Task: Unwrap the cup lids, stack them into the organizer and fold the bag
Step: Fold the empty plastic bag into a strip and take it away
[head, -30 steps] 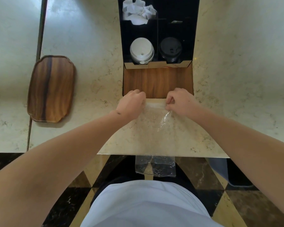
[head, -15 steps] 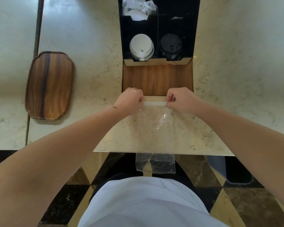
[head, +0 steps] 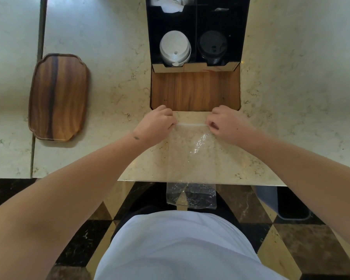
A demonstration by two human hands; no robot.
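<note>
left hand [head: 155, 124] and right hand [head: 228, 125] pinching bag [head: 190, 158] top corners, bag draped over near table [head: 109, 93] edge, organizer [head: 196, 87] just behind, wooden tray [head: 59, 98] at left

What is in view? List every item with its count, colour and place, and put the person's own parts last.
plastic bag: one, clear, flat on the counter, near end hanging over the edge
white lids: one stack, organizer's left compartment
black lids: one stack, organizer's right compartment
organizer: one, black with wood base, counter centre
crumpled paper: white, organizer's far left compartment
wooden tray: one, brown, counter left
counter: cream marble
bin: one, grey-blue, on the floor at right
left hand: pinches bag's far left corner
right hand: pinches bag's far right corner
</note>
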